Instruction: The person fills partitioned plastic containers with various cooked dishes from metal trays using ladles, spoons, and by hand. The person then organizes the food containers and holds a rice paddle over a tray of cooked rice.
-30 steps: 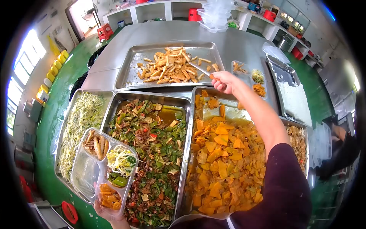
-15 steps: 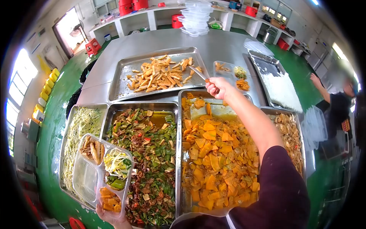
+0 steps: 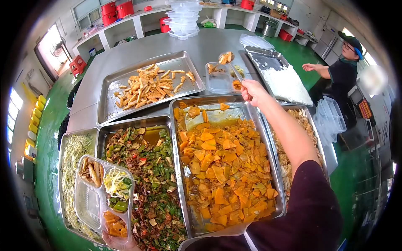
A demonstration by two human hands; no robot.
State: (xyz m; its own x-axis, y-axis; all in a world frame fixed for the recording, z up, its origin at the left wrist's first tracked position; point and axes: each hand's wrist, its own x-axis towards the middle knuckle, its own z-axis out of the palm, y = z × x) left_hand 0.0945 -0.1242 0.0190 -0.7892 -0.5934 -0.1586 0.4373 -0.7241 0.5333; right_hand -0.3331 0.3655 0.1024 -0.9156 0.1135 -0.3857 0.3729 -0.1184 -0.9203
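Observation:
My right hand [image 3: 254, 93] is closed around the handle of a metal spoon [image 3: 237, 72], whose bowl carries a few golden fried strips [image 3: 226, 57]. The spoon is above a clear compartment box [image 3: 217, 86] on the table, which holds fried strips, shredded greens and an orange vegetable. At lower left, my left hand [image 3: 130, 245] grips the bottom edge of another clear compartment box [image 3: 88, 212], over the food pans. That box has fried strips, bean sprouts, green pepper and orange slices, with its largest compartment bare. Beyond my arm, a metal tray [image 3: 178, 65] bears a heap of fried strips.
Pans of sprouts [image 3: 75, 163], a green pepper dish [image 3: 159, 201], orange slices [image 3: 226, 167] and a pale shredded dish [image 3: 299, 125] line the front. Rice [image 3: 287, 83] fills part of a tray at right. Box stacks [image 3: 183, 21] stand behind; a co-worker [image 3: 341, 79] is at right.
The spoon has moved right from the fried-strip tray to over the box on the table, now carrying strips. My view has shifted right; my left hand still holds its box.

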